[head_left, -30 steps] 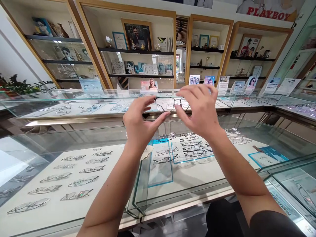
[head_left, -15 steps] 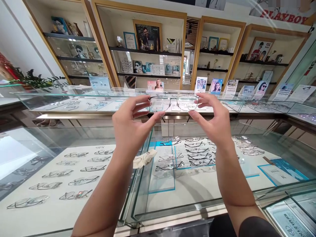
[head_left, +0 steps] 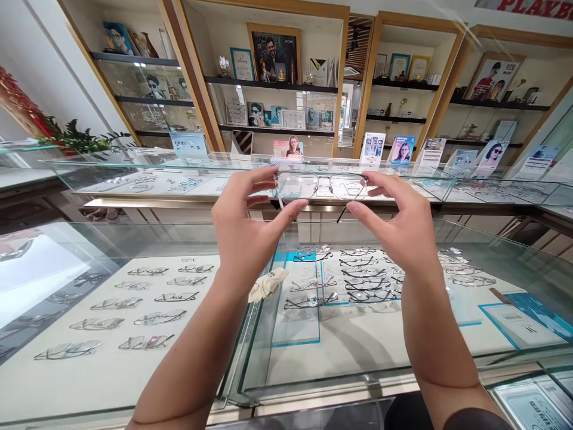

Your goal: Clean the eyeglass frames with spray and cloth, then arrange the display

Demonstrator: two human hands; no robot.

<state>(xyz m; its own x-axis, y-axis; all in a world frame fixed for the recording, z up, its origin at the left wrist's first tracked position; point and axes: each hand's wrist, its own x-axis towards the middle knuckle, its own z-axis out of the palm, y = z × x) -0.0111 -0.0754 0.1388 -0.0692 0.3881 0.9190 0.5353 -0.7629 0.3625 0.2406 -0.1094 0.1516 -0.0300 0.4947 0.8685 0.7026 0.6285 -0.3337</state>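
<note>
We hold the glasses (head_left: 320, 186) up between both hands, above the glass worktop (head_left: 358, 373).
The glasses sit level, long axis running left to right. Our left hand (head_left: 244, 233) pinches the left rim and our right hand (head_left: 403, 224) pinches the right end, the fingers (head_left: 262, 174) narrow on the frame, neither hand nearer. One temple (head_left: 344, 214) hangs down by the right thumb. A cloth (head_left: 267, 283) and rows of frames (head_left: 358, 278) lie below.
</note>
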